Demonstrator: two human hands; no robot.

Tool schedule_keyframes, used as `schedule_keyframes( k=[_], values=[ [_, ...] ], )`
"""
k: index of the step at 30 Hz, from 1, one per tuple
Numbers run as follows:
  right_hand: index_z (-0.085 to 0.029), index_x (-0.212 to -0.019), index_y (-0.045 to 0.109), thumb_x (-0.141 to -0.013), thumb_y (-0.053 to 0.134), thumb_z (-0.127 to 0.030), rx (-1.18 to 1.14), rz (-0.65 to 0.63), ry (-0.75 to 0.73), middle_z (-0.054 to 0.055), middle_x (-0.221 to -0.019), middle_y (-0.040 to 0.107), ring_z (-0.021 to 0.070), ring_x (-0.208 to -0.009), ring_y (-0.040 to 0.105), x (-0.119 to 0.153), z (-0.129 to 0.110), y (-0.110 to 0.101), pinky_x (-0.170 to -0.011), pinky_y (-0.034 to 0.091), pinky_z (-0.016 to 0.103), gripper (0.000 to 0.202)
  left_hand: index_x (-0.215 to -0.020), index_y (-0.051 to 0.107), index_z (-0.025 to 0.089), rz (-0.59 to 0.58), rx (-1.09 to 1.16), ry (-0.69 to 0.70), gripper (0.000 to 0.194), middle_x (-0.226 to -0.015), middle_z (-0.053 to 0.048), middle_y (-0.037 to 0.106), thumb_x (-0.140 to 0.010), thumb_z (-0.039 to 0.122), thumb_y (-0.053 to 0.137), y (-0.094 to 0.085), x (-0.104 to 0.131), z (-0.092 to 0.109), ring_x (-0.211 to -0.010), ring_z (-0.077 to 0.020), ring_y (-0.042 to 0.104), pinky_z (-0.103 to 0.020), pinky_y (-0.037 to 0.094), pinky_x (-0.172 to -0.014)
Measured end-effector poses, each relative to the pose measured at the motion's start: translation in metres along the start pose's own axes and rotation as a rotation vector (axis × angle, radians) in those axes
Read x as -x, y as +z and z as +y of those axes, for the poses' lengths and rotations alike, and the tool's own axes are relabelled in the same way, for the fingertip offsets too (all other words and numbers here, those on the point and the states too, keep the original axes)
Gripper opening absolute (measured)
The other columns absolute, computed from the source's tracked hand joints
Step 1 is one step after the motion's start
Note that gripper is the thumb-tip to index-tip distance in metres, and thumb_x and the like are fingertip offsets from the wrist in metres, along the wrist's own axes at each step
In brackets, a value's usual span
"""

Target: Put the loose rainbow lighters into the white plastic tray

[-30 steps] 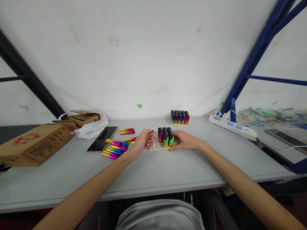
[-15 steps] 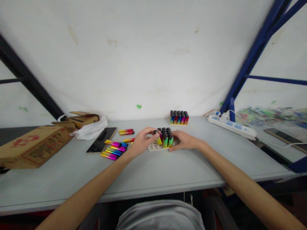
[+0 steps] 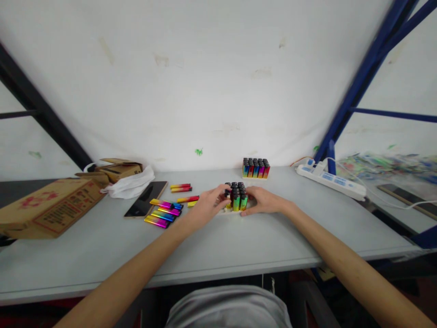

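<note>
The left hand [image 3: 210,205] pinches a lighter [image 3: 227,193] near its black top, leaving its base free at the holed tray [image 3: 222,212]. The right hand's [image 3: 265,200] grip clamps the tray's end, apparently steadying the upright lighters [image 3: 236,202]. Loose lighters [image 3: 159,222] lie leftward on the grey worktop [image 3: 239,246], before a scuffed white wall [image 3: 218,91].

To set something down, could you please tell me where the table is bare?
Bare between the right hand and power strip, and from that hand to the front edge. Crowded around the left hand, upright lighters, and loose lighters by the phone.
</note>
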State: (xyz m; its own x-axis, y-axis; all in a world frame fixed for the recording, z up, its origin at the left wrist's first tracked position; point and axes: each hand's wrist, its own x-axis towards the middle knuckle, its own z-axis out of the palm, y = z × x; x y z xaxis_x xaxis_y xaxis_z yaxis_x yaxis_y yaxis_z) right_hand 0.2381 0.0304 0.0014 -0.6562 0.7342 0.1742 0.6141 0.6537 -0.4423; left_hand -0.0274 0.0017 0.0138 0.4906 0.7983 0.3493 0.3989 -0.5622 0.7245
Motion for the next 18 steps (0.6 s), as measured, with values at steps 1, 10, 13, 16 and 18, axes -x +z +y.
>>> schedule_keyframes(
  k=[1,10,13,16,18],
  values=[
    [-0.015,-0.109,0.066,-0.072,0.079,-0.068,-0.001,-0.002,0.0,0.009,-0.097,0.069,0.0245,-0.083,0.061,0.0,0.0,0.0,-0.073,0.046,0.033,0.066,-0.122,0.063,0.028,0.004,0.006,-0.004,0.035,-0.095,-0.003,0.072,-0.089,0.035,0.069,0.002,0.001,-0.001,-0.085,-0.0217,0.069,-0.033,0.052,-0.083],
    [-0.015,-0.104,0.067,-0.071,0.079,-0.068,-0.02,-0.023,0.028,0.007,-0.091,0.067,0.0219,-0.076,0.058,-0.001,-0.005,-0.004,-0.067,0.043,0.031,0.063,-0.092,0.068,0.02,0.063,-0.322,-0.03,0.019,-0.08,-0.004,0.072,-0.089,0.037,0.059,-0.053,-0.008,-0.004,-0.072,-0.0182,0.064,-0.029,0.048,-0.072],
    [-0.015,-0.101,0.067,-0.069,0.08,-0.069,-0.013,-0.019,0.034,0.006,-0.089,0.066,0.0221,-0.076,0.057,-0.001,-0.005,-0.004,-0.067,0.043,0.031,0.064,-0.088,0.074,0.019,-0.048,-0.494,-0.169,0.023,-0.082,-0.008,0.074,-0.078,0.038,0.067,-0.089,-0.007,-0.022,-0.076,-0.0228,0.066,-0.032,0.049,-0.076],
    [-0.015,-0.101,0.067,-0.07,0.079,-0.069,-0.019,-0.022,0.03,0.006,-0.089,0.067,0.0221,-0.075,0.058,0.0,-0.004,-0.004,-0.067,0.043,0.031,0.063,-0.088,0.078,0.02,-0.18,-0.484,-0.234,0.03,-0.088,-0.009,0.077,-0.074,0.045,0.07,-0.109,-0.003,-0.039,-0.083,-0.025,0.067,-0.031,0.049,-0.078],
    [-0.015,-0.103,0.067,-0.071,0.079,-0.069,-0.022,-0.023,0.031,0.007,-0.09,0.067,0.0224,-0.076,0.058,0.0,-0.004,-0.004,-0.067,0.043,0.031,0.064,-0.087,0.077,0.021,-0.238,-0.49,-0.251,0.03,-0.083,-0.007,0.076,-0.075,0.047,0.068,-0.111,-0.001,-0.046,-0.078,-0.0237,0.067,-0.029,0.047,-0.073]
  ],
)
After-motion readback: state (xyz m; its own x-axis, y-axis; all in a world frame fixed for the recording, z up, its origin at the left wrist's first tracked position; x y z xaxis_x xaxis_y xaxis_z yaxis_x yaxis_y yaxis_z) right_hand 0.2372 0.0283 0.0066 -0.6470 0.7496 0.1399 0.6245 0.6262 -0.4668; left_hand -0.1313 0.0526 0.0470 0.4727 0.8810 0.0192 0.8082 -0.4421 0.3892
